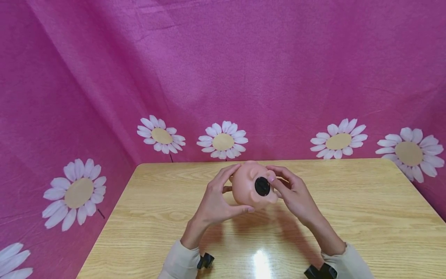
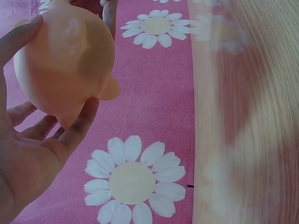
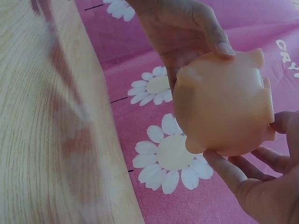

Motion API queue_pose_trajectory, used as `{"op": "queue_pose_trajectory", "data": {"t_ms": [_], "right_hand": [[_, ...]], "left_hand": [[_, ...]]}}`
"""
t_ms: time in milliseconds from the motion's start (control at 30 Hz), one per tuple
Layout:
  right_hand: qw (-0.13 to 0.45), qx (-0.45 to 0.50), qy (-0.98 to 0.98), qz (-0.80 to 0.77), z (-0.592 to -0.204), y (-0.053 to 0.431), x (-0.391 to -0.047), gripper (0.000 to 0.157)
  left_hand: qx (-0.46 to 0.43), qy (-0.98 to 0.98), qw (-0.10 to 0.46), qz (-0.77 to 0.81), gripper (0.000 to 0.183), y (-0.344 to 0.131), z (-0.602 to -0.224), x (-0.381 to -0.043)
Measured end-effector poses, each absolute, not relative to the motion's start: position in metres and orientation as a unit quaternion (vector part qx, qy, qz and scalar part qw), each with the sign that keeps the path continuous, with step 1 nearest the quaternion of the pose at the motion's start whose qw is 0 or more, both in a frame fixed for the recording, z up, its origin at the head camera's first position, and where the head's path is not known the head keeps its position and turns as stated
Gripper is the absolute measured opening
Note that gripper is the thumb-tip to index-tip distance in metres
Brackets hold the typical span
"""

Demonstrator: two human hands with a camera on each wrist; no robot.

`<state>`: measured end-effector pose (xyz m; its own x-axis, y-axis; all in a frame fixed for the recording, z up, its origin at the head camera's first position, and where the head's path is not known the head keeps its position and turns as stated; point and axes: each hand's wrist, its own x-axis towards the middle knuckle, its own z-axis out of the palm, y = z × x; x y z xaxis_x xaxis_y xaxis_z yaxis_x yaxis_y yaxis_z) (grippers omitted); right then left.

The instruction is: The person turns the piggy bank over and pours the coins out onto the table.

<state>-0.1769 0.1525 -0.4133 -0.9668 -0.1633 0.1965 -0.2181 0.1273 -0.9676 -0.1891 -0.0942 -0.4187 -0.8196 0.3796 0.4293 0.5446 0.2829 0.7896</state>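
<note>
A round pink piggy bank (image 1: 244,190) is held above the table, tipped so that its underside with a black plug (image 1: 262,186) faces the head camera. My left hand (image 1: 219,199) grips the body from the left, thumb along the near side and fingers around the far side. From the right, my right hand (image 1: 296,199) holds it too, with the thumb by the plug's edge and the other fingers curled over the far side. Stubby feet of the piggy bank (image 3: 224,102) stick out in the right wrist view. In the left wrist view, my left hand's (image 2: 32,154) fingertips press its lower surface.
A light wood-grain table (image 1: 156,228) lies beneath, with a glare spot near its front. Behind and to the left hangs a magenta cloth (image 1: 244,77) printed with white daisies. Dark wrist devices (image 1: 205,260) sit at both cuffs.
</note>
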Motion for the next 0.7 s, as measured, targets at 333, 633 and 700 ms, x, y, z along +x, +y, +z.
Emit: {"op": "queue_pose_trajectory", "data": {"t_ms": [333, 633, 700], "right_hand": [[0.079, 0.145, -0.776, 0.609, -0.4105, 0.1563, -0.1761, 0.035], [0.142, 0.138, -0.816, 0.544, -0.4088, 0.1615, -0.1756, 0.029], [0.157, 0.143, -0.817, 0.537, -0.4093, 0.1614, -0.1758, 0.028]], "left_hand": [[-0.295, -0.808, 0.096, -0.501, 0.104, -0.0976, -0.417, -0.1893], [-0.285, -0.811, 0.097, -0.502, 0.101, -0.0991, -0.4169, -0.19], [-0.28, -0.81, 0.095, -0.506, 0.1, -0.0996, -0.4166, -0.1899]]}}
